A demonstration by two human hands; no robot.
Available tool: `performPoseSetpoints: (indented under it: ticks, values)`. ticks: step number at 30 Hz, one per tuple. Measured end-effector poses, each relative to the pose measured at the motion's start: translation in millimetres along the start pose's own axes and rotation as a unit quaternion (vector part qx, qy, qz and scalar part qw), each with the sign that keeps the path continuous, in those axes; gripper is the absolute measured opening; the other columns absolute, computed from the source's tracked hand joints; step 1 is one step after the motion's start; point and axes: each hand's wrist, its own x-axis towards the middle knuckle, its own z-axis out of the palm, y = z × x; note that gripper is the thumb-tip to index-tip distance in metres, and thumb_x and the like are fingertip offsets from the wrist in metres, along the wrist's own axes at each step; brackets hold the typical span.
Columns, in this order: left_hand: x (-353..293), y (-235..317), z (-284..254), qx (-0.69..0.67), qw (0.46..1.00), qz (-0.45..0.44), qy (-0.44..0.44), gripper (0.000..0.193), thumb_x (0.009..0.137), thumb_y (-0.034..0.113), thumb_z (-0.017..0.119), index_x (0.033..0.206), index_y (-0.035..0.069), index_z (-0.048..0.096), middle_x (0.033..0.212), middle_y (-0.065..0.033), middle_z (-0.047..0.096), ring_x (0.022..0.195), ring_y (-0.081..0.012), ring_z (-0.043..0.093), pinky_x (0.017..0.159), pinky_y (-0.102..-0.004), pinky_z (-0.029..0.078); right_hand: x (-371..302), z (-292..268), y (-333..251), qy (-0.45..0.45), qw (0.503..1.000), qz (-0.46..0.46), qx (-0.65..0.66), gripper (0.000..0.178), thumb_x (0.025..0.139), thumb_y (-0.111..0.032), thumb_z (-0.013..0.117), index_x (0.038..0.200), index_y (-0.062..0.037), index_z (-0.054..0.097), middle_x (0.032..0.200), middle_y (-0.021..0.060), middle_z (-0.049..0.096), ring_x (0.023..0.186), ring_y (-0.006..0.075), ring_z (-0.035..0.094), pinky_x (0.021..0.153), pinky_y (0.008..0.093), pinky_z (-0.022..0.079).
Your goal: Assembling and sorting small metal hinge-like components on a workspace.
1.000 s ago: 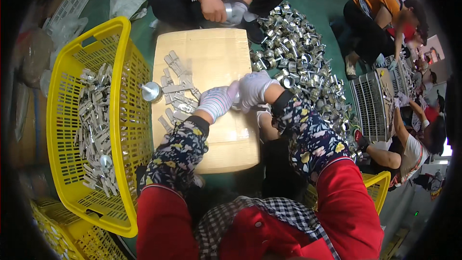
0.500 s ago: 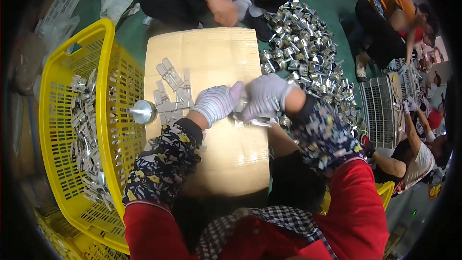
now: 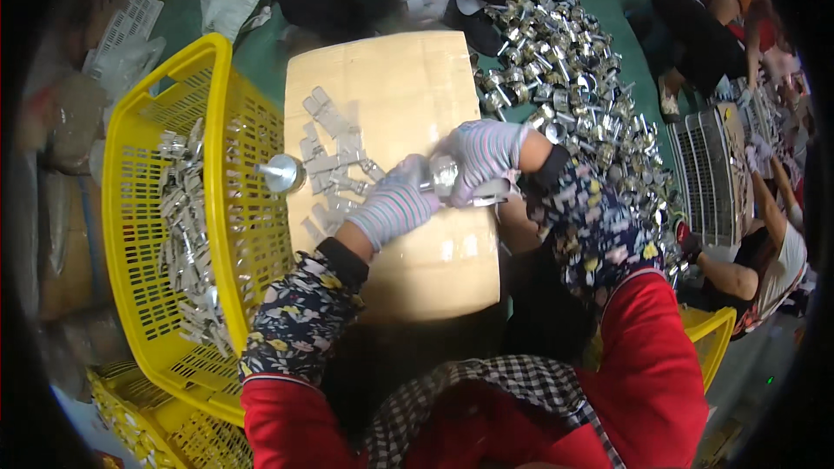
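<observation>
Chrome-bright metal is what we find between both gloved hands: a small round fitting [image 3: 445, 175], gripped over the cardboard box [image 3: 391, 87] that serves as a work surface. Our left hand [image 3: 395, 204] is closed around its near side, fingers curled; our right hand [image 3: 483, 152] is folded over its far side, and a flat metal piece [image 3: 491, 194] projects just below that hand, though we cannot tell whether it is joined to the fitting or merely pinched alongside. We judge the main risk to be slippage: knit gloves on polished metal give poor purchase, and a twist applied unevenly could send the part off the box edge toward our lap. Just beyond the left hand lies a loose scatter of flat metal plates [image 3: 334, 161]; a sweep of the wrist could push them off the box. Further left, a round knob [image 3: 283, 173] sits at the rim of the yellow basket [image 3: 130, 208] and looks liable to roll. To the right of the right hand, the heap of shiny parts [image 3: 573, 78] lies close enough that a dropped piece would be lost among them.
</observation>
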Motion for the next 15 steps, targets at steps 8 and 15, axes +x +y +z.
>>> performPoseSetpoints:
  ticks: [8,15]
  values:
    - [-102.7,27.2,4.1,-0.08,0.996,0.019,0.037,0.023,0.077,0.017,0.057,0.093,0.0,0.05,0.086,-0.0147,0.06,0.078,-0.0265,0.057,0.073,-0.0357,0.046,-43.4,69.1,32.8,0.22,0.797,-0.163,0.538,0.08,0.077,-0.062,0.05,0.123,0.0029,0.046,0.122,0.0132,0.051,0.111,0.0211,0.048,0.097,0.0323,0.035]
    - [-178.6,73.9,-5.8,-0.257,0.966,0.034,0.003,0.04,0.086,0.033,0.055,0.106,-0.001,0.05,0.073,-0.0013,0.055,0.06,-0.0053,0.043,0.056,-0.0195,0.038,-71.6,175.4,20.8,0.242,0.552,-0.211,0.77,0.08,0.077,-0.071,0.04,0.111,0.0009,0.049,0.088,0.0176,0.061,0.074,0.0249,0.062,0.074,0.037,0.05]
